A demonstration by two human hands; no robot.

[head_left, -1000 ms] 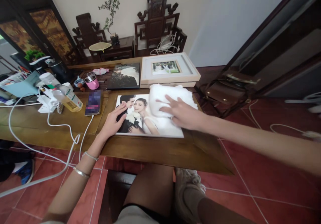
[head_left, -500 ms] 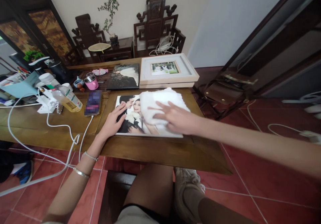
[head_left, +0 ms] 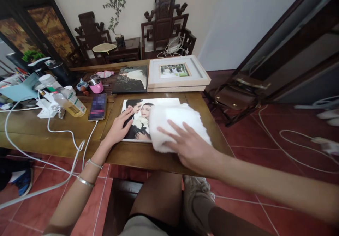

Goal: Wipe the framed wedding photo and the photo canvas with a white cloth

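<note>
A wedding photo print (head_left: pixel 137 118) lies flat near the front edge of the wooden table (head_left: pixel 60 130). My left hand (head_left: pixel 119 127) rests on its left edge with the fingers spread flat. My right hand (head_left: pixel 188 146) presses flat, fingers stretched out, on a folded white towel (head_left: pixel 176 121) that covers the print's right and near part.
Behind the print lie a dark photo print (head_left: pixel 131 79) and a stacked white picture frame (head_left: pixel 176 73). To the left are a phone (head_left: pixel 97 106) on a white cable (head_left: pixel 50 130), a pink cup (head_left: pixel 95 85) and a bottle (head_left: pixel 69 102). My knees are under the table's front edge.
My right hand has dragged the towel from the far right of the print leftward and then toward me to the near edge. The left hand has stayed put.
</note>
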